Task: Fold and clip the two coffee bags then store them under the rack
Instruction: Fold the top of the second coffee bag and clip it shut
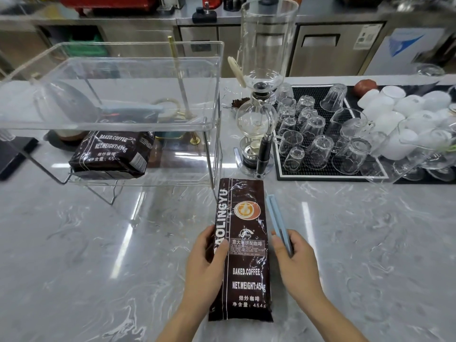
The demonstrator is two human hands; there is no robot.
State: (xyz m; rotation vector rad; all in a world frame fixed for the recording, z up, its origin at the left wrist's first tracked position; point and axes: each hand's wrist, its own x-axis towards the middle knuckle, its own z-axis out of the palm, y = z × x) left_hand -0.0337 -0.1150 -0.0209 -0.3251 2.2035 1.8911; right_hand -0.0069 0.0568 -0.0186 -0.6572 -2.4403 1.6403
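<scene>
Left hand [207, 262] grips a coffee bag [243, 250] lying flat at 6 o'clock; right hand [293, 257] pinches a blue clip [277, 218].

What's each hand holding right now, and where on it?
The left hand grips the coffee bag on the counter by its left edge, about mid-length. The right hand holds the blue clip at its near end.

A café bar: siphon brewer [257, 119], upturned glasses [318, 134] on a mat, steel under-counter fridges [328, 45]

Bright overhead glare, warped edges
</scene>
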